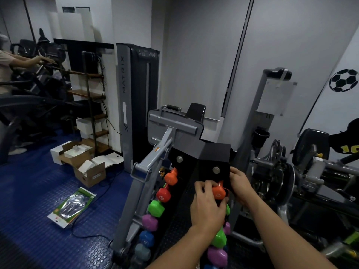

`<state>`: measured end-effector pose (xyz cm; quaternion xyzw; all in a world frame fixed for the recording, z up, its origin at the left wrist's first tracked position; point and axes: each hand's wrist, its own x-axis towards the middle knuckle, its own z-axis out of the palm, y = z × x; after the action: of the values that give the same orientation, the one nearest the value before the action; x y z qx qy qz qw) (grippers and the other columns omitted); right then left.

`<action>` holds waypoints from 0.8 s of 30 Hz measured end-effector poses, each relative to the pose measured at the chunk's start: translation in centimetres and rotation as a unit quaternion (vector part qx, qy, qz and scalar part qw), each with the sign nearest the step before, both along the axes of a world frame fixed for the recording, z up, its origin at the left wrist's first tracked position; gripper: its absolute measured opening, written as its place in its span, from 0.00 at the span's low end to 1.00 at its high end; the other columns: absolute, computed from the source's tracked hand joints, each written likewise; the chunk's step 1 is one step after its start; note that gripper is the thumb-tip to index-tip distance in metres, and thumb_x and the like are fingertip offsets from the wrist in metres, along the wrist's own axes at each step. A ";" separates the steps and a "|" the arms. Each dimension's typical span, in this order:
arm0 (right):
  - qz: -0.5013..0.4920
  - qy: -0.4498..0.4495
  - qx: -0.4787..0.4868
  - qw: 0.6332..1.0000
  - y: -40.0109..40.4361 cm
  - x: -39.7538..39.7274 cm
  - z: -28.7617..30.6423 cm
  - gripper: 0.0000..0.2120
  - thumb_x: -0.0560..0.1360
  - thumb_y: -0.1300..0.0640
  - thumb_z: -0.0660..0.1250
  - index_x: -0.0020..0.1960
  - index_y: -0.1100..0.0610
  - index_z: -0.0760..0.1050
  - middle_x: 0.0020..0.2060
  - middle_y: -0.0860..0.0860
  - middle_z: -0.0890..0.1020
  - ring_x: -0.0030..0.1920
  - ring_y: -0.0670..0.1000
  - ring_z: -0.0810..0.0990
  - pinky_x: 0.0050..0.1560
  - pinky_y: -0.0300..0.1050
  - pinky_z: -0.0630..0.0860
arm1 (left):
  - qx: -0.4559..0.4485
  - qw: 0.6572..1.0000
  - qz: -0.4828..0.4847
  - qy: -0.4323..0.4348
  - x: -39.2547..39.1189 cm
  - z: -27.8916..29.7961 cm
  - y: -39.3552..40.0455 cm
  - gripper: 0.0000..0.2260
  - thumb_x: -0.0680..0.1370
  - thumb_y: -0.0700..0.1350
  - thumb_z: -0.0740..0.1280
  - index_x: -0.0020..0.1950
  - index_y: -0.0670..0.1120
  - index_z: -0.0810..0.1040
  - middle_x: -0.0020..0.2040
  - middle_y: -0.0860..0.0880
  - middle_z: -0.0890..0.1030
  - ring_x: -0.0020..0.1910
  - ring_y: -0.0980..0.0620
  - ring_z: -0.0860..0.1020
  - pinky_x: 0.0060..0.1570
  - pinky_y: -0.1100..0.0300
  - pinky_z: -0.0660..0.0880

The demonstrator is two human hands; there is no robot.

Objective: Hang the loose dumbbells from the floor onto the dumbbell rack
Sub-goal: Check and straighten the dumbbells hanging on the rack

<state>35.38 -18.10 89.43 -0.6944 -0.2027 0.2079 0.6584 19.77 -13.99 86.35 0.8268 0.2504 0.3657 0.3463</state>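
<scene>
A black dumbbell rack (206, 154) stands in front of me, low in the head view. Its left side carries coloured dumbbells from top down: orange (171, 178), red (163, 194), green (156, 208), purple (150, 222), blue (146, 238). On the right side hang a green (219, 238) and a purple dumbbell (217, 256). My left hand (208, 206) grips an orange dumbbell (219, 193) at the top right slot. My right hand (240, 184) holds the far end of that dumbbell against the rack's right edge; its fingertips are hidden.
A grey weight machine arm (153, 158) leans against the rack's left side. Open cardboard boxes (85, 167) and a green packaged item (72, 207) lie on the blue studded floor. Another weight machine (291, 181) stands right. A person (7, 72) exercises far left.
</scene>
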 end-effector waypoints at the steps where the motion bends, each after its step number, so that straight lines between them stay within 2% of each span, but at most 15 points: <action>1: -0.004 -0.005 0.000 1.000 0.0 0.1 -0.3 0.09 0.80 0.62 0.65 0.56 0.59 0.83 0.50 0.58 0.87 0.53 0.58 0.85 0.54 0.54 0.80 | 0.005 1.000 0.002 0.004 0.0 0.0 0.1 0.21 0.73 0.59 0.72 0.59 0.59 0.66 0.59 0.57 0.64 0.53 0.54 0.77 0.51 0.59 0.79; 6: -0.010 -0.019 -0.010 1.000 0.2 0.6 -0.9 0.07 0.79 0.61 0.67 0.53 0.57 0.84 0.49 0.57 0.87 0.53 0.60 0.85 0.58 0.58 0.81 | 0.020 1.000 0.000 0.013 0.1 0.2 0.6 0.21 0.72 0.60 0.72 0.58 0.58 0.65 0.58 0.57 0.65 0.53 0.54 0.77 0.51 0.59 0.79; 17: -0.015 -0.033 -0.010 0.999 0.0 0.1 -1.0 0.06 0.79 0.57 0.69 0.53 0.56 0.84 0.48 0.57 0.87 0.49 0.56 0.85 0.48 0.50 0.79 | 0.023 0.999 -0.025 -0.003 0.1 0.4 1.3 0.21 0.71 0.58 0.75 0.57 0.56 0.68 0.56 0.58 0.66 0.52 0.55 0.77 0.51 0.60 0.79; 24: -0.054 -0.075 -0.016 0.996 0.5 0.0 -0.9 0.06 0.80 0.58 0.68 0.52 0.56 0.84 0.43 0.54 0.88 0.47 0.54 0.86 0.49 0.50 0.82 | 0.002 0.999 -0.047 -0.026 0.2 0.2 1.3 0.19 0.71 0.55 0.77 0.54 0.53 0.72 0.56 0.59 0.68 0.51 0.55 0.78 0.51 0.60 0.79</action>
<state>35.38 -17.58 88.49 -0.7285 -0.2108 0.1229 0.6401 19.95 -12.64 86.53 0.8285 0.2011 0.3708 0.3684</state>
